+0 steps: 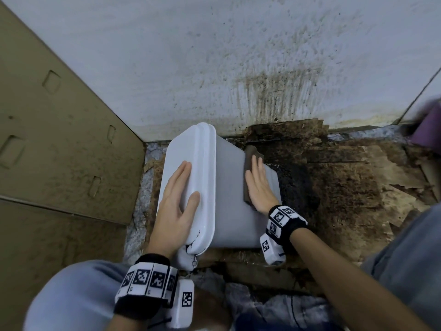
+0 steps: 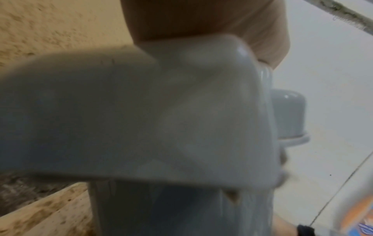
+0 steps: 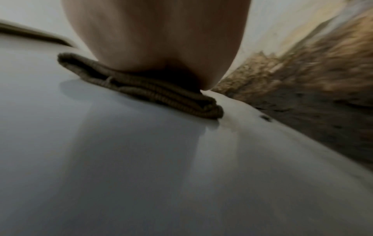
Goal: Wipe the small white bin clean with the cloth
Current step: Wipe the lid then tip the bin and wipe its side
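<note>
The small white bin [image 1: 229, 199] lies on its side on the dirty floor, its lid [image 1: 181, 158] facing left. My left hand [image 1: 177, 199] lies flat on the lid with straight fingers and the thumb over the lid's rim. My right hand [image 1: 259, 185] presses a folded brown cloth [image 1: 248, 168] flat onto the bin's upturned side wall. In the right wrist view the folded cloth [image 3: 153, 94] sits under my palm on the smooth white wall [image 3: 141, 159]. The left wrist view is filled by the blurred lid edge [image 2: 161, 111].
A brown cardboard panel [image 1: 52, 130] stands at the left. A stained white wall [image 1: 214, 56] rises behind the bin. Right of the bin the floor [image 1: 334, 187] is dark, grimy and peeling. A purple object [image 1: 427, 130] sits at the far right. My knees fill the lower corners.
</note>
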{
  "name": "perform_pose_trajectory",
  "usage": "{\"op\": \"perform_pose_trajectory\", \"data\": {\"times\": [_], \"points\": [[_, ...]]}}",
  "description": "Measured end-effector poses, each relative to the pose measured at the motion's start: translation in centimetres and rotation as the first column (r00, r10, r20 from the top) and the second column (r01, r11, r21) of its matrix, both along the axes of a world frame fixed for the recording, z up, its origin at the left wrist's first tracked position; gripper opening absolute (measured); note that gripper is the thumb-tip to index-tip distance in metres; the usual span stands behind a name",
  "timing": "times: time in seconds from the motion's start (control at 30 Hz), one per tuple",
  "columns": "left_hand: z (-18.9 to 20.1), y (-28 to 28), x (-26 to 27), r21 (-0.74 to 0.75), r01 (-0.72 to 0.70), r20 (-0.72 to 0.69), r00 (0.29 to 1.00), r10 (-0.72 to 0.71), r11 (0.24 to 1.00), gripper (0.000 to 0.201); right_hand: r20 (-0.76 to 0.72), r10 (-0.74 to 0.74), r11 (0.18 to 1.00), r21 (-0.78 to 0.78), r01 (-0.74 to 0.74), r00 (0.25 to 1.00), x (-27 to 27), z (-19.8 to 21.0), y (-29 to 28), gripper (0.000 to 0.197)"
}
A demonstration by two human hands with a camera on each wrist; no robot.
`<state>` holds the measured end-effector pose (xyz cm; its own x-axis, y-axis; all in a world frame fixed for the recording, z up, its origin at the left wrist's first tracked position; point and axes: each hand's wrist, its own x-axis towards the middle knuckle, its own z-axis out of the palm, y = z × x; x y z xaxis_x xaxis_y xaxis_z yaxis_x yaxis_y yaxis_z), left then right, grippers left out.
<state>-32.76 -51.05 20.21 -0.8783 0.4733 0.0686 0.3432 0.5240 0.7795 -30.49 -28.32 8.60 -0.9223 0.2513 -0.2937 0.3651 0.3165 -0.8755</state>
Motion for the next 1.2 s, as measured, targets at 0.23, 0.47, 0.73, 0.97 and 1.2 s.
{"op": "perform_pose_trajectory", "data": {"times": [0.23,0.47,0.73,0.97,1.2], "points": [[0.2,0.1,0.1,0.002,0.001,0.008,1.000,-0.001,1.000,0.059,0.263,-0.094,0.993,-0.051,0.111,0.960,2.5,-4.2,2.8,0.055],[0.1,0.1,0.0,0.012,0.001,0.003,1.000,-0.001,1.000,0.060,0.230,-0.128,0.990,0.089,0.110,0.965,1.9,-5.5,1.7,0.054],[-0.1,0.1,-0.2,0.001,0.008,-0.015,1.000,-0.008,1.000,0.061,0.067,-0.137,0.990,-0.031,0.140,0.988,1.8,1.0,-4.2,0.058],[0.0,0.0,0.0,-0.012,0.016,-0.026,1.000,-0.017,1.000,0.060,-0.235,-0.064,0.998,-0.030,0.058,0.970,3.9,5.5,-8.6,0.056],[0.0,0.1,0.1,-0.005,0.006,0.006,1.000,-0.006,1.000,0.060,-0.252,-0.172,0.984,-0.002,0.178,0.952,7.7,-0.6,-6.8,0.054]]}}
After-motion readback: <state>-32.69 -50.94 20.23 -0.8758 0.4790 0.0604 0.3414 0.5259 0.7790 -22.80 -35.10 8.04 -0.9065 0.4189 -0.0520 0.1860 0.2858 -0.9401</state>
